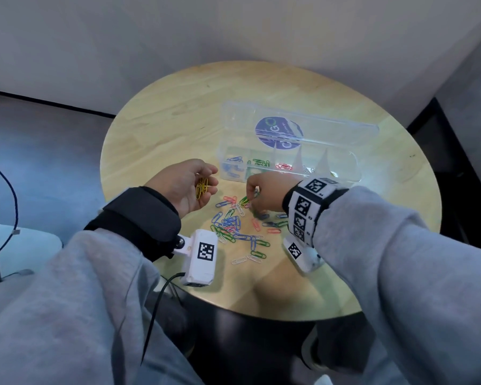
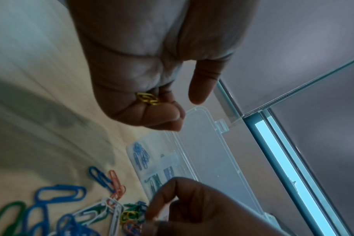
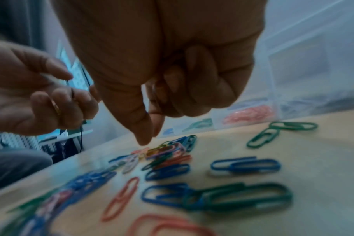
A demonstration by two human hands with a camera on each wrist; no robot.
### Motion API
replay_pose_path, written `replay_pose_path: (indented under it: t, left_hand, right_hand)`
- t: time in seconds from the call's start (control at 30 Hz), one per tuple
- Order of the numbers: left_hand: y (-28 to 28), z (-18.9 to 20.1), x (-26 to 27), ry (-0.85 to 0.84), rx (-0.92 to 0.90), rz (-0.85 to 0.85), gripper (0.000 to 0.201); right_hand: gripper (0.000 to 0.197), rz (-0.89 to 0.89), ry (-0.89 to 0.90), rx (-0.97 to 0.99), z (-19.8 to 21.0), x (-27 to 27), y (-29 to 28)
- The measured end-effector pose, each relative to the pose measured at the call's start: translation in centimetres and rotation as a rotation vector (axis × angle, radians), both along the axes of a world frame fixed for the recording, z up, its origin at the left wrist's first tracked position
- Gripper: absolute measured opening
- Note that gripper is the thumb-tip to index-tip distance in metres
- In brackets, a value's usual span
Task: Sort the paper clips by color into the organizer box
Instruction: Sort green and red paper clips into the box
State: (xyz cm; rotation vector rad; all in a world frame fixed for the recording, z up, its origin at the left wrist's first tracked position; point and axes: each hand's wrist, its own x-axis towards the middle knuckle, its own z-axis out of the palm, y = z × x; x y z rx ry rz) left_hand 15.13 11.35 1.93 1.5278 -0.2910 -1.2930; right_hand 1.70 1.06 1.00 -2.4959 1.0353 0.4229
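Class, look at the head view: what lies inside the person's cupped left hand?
A small bunch of yellow paper clips rests in the left hand. Their exact number cannot be told, since they overlap.

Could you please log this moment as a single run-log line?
left hand: cups yellow paper clips | right hand: picking at mixed clip pile | clear plastic organizer box: open, blue, green, red compartments started
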Motion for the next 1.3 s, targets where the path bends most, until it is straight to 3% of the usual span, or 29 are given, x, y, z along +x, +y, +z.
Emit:
replay_pose_path:
  t: [0.1,0.4,0.63,0.8,0.9,1.03,1.1,1.3]
  left_hand:
    - [-0.1,-0.2,-0.1,-0.024,0.022,-0.023,0.02]
    - [-0.6,-0.5,-0.5,-0.061,0.052,-0.086,0.017]
    - [-0.8,-0.5,-0.7,-0.06,0.05,-0.107,0.018]
    - [-1.1,-0.6,-1.0,-0.062,0.059,-0.122,0.019]
    - [-1.2,-0.7,-1.0,-0.055,0.06,-0.124,0.019]
    - [-1.3,-0.9,-1.0,-0.049,0.062,-0.126,0.019]
    - [-1.4,-0.9,-1.1,-0.045,0.059,-0.127,0.019]
    - [-1.5,-0.8,-1.1,-0.017,0.042,-0.121,0.018]
  right_hand:
    - [0.015,0.036,0.05,-0.037,0.1,0.5,0.0]
    - [0.007,0.1,0.077,-0.1,-1.3,0.9,0.2]
    - [0.005,-0.129,-0.162,0.15,-1.1,-1.2,-0.2]
    - [0.016,-0.254,-0.168,0.218,-1.9,-2.3,-0.5]
    - [0.023,-0.239,-0.141,0.204,-1.9,-3.0,-0.5]
    - [0.011,-0.2,-0.111,0.127,-1.8,-3.6,-0.4]
    - [0.015,-0.206,-0.121,0.16,-1.8,-3.7,-0.5]
    - [0.029,-0.414,-0.276,0.459,-1.5,-4.2,-1.0]
